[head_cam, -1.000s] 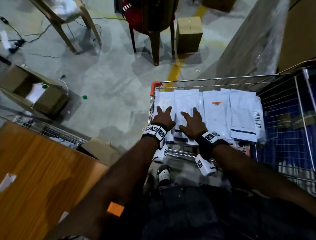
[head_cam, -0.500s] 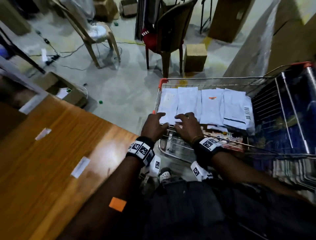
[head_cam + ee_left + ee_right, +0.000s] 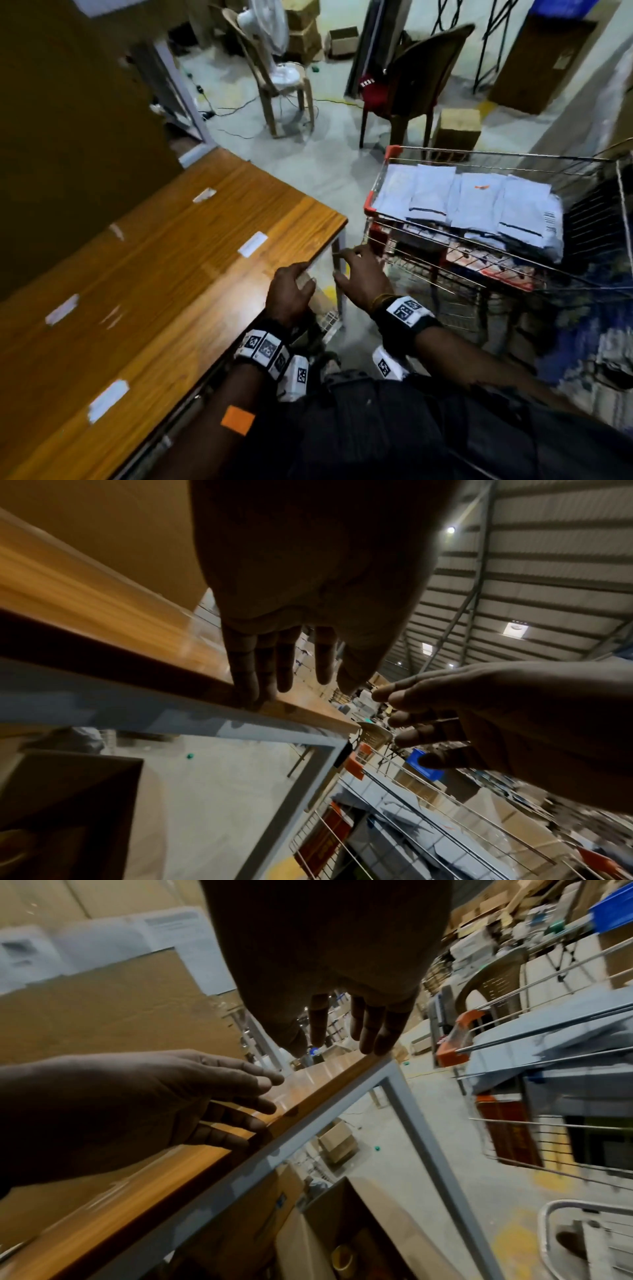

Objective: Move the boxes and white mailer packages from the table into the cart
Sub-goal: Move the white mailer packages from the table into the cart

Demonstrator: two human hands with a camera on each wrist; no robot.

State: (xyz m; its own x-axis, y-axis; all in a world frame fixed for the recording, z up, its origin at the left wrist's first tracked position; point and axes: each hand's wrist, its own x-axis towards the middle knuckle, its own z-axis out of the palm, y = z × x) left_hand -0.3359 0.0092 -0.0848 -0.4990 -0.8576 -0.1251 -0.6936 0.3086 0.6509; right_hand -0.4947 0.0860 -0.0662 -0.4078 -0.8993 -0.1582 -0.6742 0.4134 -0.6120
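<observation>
I am seeing both grips empty, fingers loosely spread: left hand (image 3: 289, 294) hovering over the wooden table (image 3: 144, 291) edge, right hand (image 3: 363, 277) just beside it. White mailer packages (image 3: 469, 202) are lying stacked in the cart (image 3: 479, 156).

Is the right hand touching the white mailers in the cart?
Apart. Head view: the right hand hangs by the table corner, floor showing between it and the white mailers.

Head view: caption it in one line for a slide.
Both empty hands, left hand and right hand, between table corner and cart of white mailers.
</observation>
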